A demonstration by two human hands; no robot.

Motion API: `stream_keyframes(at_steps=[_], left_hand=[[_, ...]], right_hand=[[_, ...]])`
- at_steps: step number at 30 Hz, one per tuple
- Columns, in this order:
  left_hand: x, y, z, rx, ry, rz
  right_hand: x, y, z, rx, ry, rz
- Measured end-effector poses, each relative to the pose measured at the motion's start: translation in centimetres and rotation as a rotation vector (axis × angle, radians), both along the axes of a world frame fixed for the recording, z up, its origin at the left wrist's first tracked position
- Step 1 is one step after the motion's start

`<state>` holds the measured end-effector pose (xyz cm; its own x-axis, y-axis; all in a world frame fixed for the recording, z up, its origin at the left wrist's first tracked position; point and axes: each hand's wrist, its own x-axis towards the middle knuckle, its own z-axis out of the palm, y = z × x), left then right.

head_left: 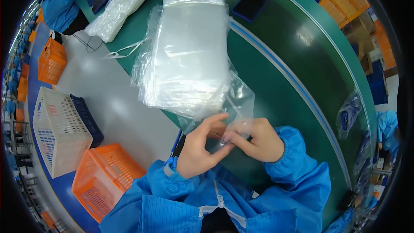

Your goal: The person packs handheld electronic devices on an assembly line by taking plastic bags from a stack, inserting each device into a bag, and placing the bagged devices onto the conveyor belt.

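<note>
A thick stack of clear plastic bags (pixel 189 51) lies on the green work surface in front of me. At its near edge a single clear bag (pixel 239 97) is held between my hands. My left hand (pixel 202 146) has its thumb and fingers curled round the bag's near part. My right hand (pixel 256 139) pinches the same bag, with its thumb close to the left fingertips. A bundle of plastic (pixel 125 8) rests beyond the stack on the left.
A blue tray (pixel 251 3) and a wrapped item (pixel 349 114) lie on the green conveyor (pixel 302 30). Orange crates (pixel 105 177) and a white crate (pixel 60 131) stand at the left. A co-worker in blue (pixel 60 6) is at the upper left, another person (pixel 388 131) at the right.
</note>
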<state>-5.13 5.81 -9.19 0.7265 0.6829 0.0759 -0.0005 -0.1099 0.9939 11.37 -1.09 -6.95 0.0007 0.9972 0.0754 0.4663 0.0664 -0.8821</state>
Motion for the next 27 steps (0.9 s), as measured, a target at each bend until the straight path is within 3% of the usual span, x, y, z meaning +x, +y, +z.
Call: stream_keyframes(at_steps=[3, 7, 10, 13, 15, 16, 17, 20, 22, 24, 25, 27], left_hand=[[-0.7, 1.0, -0.4, -0.088, -0.022, -0.008], [-3.4, 4.3, -1.9, -0.366, -0.228, 0.275], [-4.3, 5.9, -1.9, -0.393, -0.265, 0.399], [-4.4, 6.3, -1.5, -0.399, -0.309, 0.479], [-4.7, 6.5, -2.1, -0.404, -0.326, 0.47], [-4.8, 6.6, -2.5, -0.418, -0.388, 0.422], [-4.8, 6.7, -2.6, -0.41, -0.402, 0.391], [-4.4, 6.6, -2.7, -0.374, -0.383, 0.345], [-4.6, 6.3, -1.0, -0.433, -0.43, 0.322], [-4.4, 5.9, -0.1, -0.405, -0.469, 0.348], [-4.1, 5.8, 0.2, -0.429, -0.51, 0.361], [-3.8, 5.6, 0.8, -0.456, -0.574, 0.378]], right_hand=[[0.6, 0.9, 0.2, -0.029, -0.113, 0.011], [3.1, 3.3, 0.8, -0.19, -0.203, 0.147], [5.5, 5.7, 2.2, -0.388, 0.03, 0.319], [9.4, 8.9, -0.8, -0.068, -0.146, -0.081], [12.8, 11.9, -3.5, 0.186, -0.509, -0.539], [15.9, 13.3, -5.7, 0.237, -0.744, -0.672], [16.7, 14.8, -5.4, 0.026, -0.79, -0.773], [20.2, 18.9, -6.3, -0.245, -0.723, -0.81], [21.5, 20.6, -7.4, -0.061, -0.707, -0.803], [24.2, 21.3, -8.3, -0.165, -0.521, -0.764], [22.8, 21.4, -6.8, -0.203, -0.572, -0.822], [25.1, 22.3, -9.3, -0.044, -0.442, -0.932]])
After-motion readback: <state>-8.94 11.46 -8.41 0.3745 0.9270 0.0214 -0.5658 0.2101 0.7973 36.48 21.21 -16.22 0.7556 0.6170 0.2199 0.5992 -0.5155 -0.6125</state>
